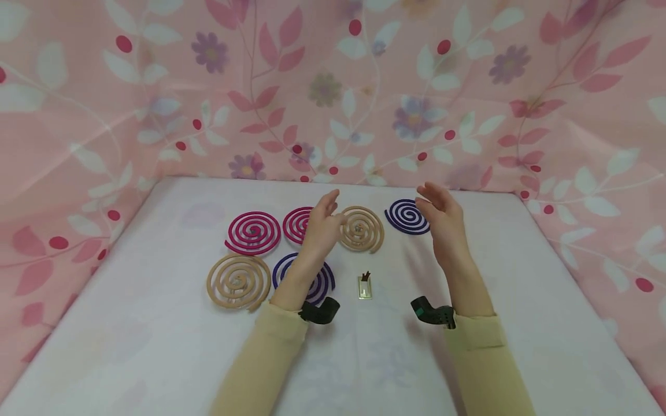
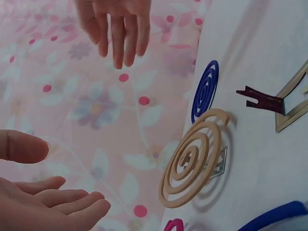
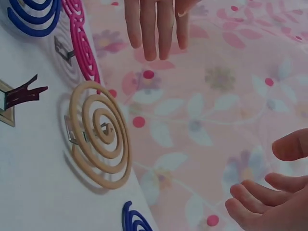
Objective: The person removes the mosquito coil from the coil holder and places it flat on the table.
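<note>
My left hand [image 1: 324,224] is held above the table with fingers extended and nothing in it, overlapping a pink mosquito coil [image 1: 293,225] and a blue one [image 1: 328,280] in the head view. Between the hands lies a tan coil [image 1: 359,229], raised on a small metal stand [image 2: 220,165]. Opposite, my right hand [image 1: 446,225] also hovers empty with relaxed fingers, right by another blue coil [image 1: 409,214]. Both palms face inward, apart from each other. In the right wrist view, the tan coil [image 3: 107,130] stands tilted to the camera.
Another pink coil [image 1: 253,231] and a tan coil [image 1: 238,281] lie at the left. A small gold-edged rectangular piece [image 1: 365,290] with a dark red forked strip [image 1: 366,276] sits near the middle of the white table [image 1: 156,346]. Floral cloth [image 1: 333,86] hangs behind.
</note>
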A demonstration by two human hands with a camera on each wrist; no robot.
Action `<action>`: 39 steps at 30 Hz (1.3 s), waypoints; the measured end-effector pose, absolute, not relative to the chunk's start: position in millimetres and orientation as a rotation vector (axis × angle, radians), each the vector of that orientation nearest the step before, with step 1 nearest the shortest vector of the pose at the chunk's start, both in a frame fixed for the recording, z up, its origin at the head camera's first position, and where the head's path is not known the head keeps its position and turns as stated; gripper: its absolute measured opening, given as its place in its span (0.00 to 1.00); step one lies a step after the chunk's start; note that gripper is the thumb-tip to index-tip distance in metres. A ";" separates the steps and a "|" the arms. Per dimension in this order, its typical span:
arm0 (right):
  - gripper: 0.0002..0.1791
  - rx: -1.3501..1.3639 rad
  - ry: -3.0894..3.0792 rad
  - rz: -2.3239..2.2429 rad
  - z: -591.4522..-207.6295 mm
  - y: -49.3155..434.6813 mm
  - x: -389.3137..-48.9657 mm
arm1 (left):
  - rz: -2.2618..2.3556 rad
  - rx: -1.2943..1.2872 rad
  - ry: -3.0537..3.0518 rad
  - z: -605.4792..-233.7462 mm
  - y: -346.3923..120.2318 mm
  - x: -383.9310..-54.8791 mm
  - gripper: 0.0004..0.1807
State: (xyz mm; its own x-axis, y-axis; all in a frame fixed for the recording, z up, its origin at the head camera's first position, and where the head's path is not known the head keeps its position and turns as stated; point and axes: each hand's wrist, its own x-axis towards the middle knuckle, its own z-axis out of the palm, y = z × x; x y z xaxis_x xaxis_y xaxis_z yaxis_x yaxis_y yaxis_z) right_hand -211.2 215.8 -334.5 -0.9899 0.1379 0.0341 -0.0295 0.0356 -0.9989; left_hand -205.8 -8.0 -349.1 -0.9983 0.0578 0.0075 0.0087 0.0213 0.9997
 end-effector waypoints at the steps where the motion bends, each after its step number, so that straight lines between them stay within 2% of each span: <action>1: 0.29 -0.120 -2.142 2.125 -335.6 215.5 -211.3 | 2.173 0.070 2.216 -348.8 -11.2 -206.3 0.37; 11: 0.26 -0.147 -2.053 2.209 -345.2 204.6 -213.0 | 2.180 0.005 2.100 -363.2 -30.0 -218.9 0.35; 28: 0.22 -0.254 -2.051 2.408 -382.5 198.7 -228.8 | 2.177 -0.023 1.993 -384.3 -34.0 -231.2 0.33; 39: 0.25 -0.296 -2.112 2.476 -397.6 198.3 -234.2 | 2.207 -0.037 1.918 -385.6 -34.3 -233.0 0.31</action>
